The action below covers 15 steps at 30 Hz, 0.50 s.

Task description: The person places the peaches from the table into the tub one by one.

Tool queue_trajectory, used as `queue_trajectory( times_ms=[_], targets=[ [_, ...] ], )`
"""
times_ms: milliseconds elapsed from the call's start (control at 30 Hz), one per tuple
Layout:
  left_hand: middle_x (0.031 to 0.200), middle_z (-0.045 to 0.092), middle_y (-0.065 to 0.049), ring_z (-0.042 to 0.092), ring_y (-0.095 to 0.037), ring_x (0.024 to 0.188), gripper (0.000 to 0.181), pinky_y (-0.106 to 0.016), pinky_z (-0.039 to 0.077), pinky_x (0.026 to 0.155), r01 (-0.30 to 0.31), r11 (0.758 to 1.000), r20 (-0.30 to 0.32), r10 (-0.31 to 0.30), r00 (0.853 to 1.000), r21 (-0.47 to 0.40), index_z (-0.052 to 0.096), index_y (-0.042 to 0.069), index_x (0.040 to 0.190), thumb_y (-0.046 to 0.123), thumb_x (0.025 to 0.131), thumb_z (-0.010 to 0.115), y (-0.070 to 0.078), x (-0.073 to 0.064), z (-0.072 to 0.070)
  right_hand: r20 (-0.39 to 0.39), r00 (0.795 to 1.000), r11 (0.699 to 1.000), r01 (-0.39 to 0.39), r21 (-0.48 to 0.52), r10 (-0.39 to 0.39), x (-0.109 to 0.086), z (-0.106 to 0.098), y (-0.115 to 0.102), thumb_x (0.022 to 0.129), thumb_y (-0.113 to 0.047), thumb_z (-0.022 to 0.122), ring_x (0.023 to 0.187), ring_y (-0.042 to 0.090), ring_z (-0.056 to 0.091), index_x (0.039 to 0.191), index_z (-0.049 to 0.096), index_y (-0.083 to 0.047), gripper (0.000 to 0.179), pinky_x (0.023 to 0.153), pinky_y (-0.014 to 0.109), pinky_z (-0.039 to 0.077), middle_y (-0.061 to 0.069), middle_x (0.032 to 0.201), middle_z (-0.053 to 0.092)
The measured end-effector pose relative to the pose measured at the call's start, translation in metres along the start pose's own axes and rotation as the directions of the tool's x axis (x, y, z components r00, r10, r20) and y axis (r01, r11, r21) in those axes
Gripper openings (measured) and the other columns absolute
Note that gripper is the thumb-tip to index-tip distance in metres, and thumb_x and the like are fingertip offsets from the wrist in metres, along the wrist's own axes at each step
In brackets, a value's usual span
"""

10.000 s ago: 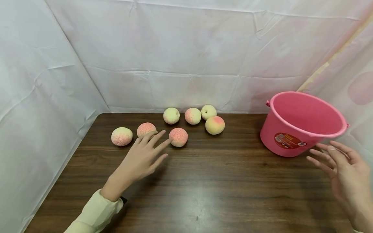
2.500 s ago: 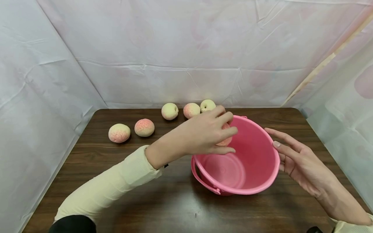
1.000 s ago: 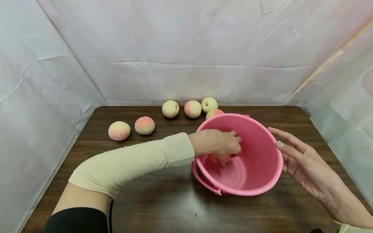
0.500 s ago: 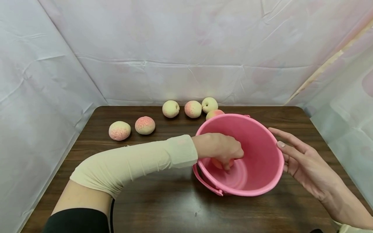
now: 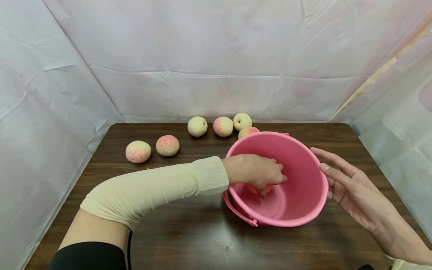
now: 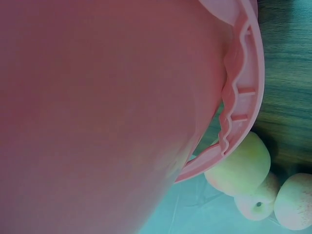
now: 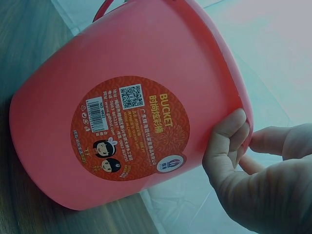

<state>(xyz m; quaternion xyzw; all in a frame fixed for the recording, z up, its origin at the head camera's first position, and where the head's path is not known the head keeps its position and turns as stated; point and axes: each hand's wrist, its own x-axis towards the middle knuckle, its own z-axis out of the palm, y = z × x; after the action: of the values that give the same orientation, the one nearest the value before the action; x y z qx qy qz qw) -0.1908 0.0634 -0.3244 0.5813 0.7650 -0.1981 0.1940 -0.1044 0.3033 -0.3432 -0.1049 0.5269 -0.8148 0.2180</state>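
Note:
In the head view a pink bucket [image 5: 287, 223] stands right of the middle of the table. My left hand [image 5: 253, 170] reaches down inside it. A reddish peach [image 5: 254, 188] shows under that palm, near the bucket's floor. The thumb lies against the peach, while the other fingers extend over its far side, their lower parts partly hidden. On the bucket's right side my right hand [image 5: 354, 191] holds the rim. The right wrist view shows its fingers bent against the outer wall just under the rim, beside a round red label [image 7: 129, 129]. The left wrist view is mostly bucket wall [image 6: 112, 97].
Two peaches lie at the left, one pale and speckled [image 5: 138, 152], one redder [image 5: 167, 145]. Along the back sit a pale peach [image 5: 197, 126], a pink-sided one [image 5: 223, 126] and another pale one [image 5: 242, 121]. A yellow-red peach [image 5: 249, 131] is half hidden behind the bucket.
Over ten seconds the bucket came left and nearer, and my left hand carried a reddish peach from the table into it. In the last half second its fingers spread slightly; the right hand stayed put.

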Motion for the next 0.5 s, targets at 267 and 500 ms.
queue_trajectory(
  times_ms=[267,500],
  targets=[
    [0.146,0.047,-0.002,0.044,-0.018,0.13,0.078,-0.025,0.048,0.101,0.087,0.995,0.048,-0.085,0.995,-0.038,0.037,0.026,0.158,0.041,0.092,0.077,0.0011,-0.0039,0.0004,0.007,1.0,1.0,0.006,0.005,-0.006,0.0003,0.0009,-0.0001,0.113,-0.002,0.026,0.121,0.019,0.072,0.166,0.02,-0.014,0.055,0.094,0.037,0.062,0.003,0.149,0.061],
    [0.148,0.041,-0.004,0.042,-0.019,0.131,0.078,-0.027,0.048,0.102,0.114,0.992,0.076,-0.111,0.991,-0.045,0.034,0.024,0.157,0.036,0.092,0.076,0.0023,-0.003,0.0021,-0.002,1.0,1.0,0.007,0.002,-0.007,0.0001,0.0014,-0.0003,0.113,-0.003,0.026,0.121,0.019,0.072,0.166,0.023,-0.014,0.054,0.093,0.038,0.062,0.003,0.148,0.062]
  ],
)
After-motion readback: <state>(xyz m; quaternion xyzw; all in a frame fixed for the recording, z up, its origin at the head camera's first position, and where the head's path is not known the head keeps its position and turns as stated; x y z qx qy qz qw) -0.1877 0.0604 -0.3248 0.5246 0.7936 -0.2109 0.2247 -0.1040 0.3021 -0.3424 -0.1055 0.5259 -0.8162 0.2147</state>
